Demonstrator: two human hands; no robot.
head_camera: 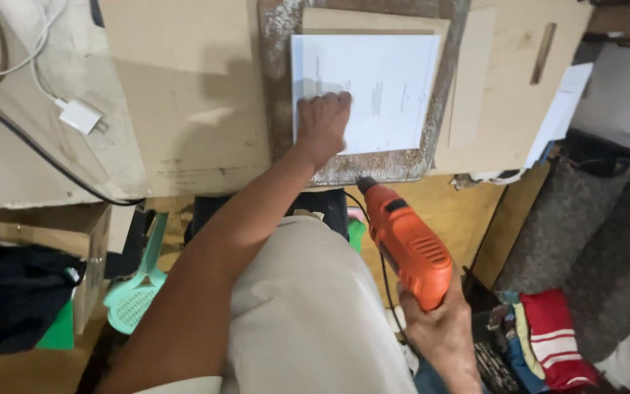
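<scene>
Orange drill [407, 244] sits near-right, below the table edge, nose aimed far toward the worn board [277, 80]. R hand [442, 332] is wrapped around its grip from below, fingers clamped on the handle. L hand [322, 124], fingers curled, knuckles down, presses the white paper sheet [384, 91] at its near-left corner, on the board. White charger plug [80, 115] w/ cable lies far left on the table [184, 109]. Green plastic swatter [136, 295] on the floor, near left.

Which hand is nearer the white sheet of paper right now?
Left. The left hand presses on the white sheet of paper at its lower left corner. The right hand is well below the bench edge, gripping the orange drill.
</scene>
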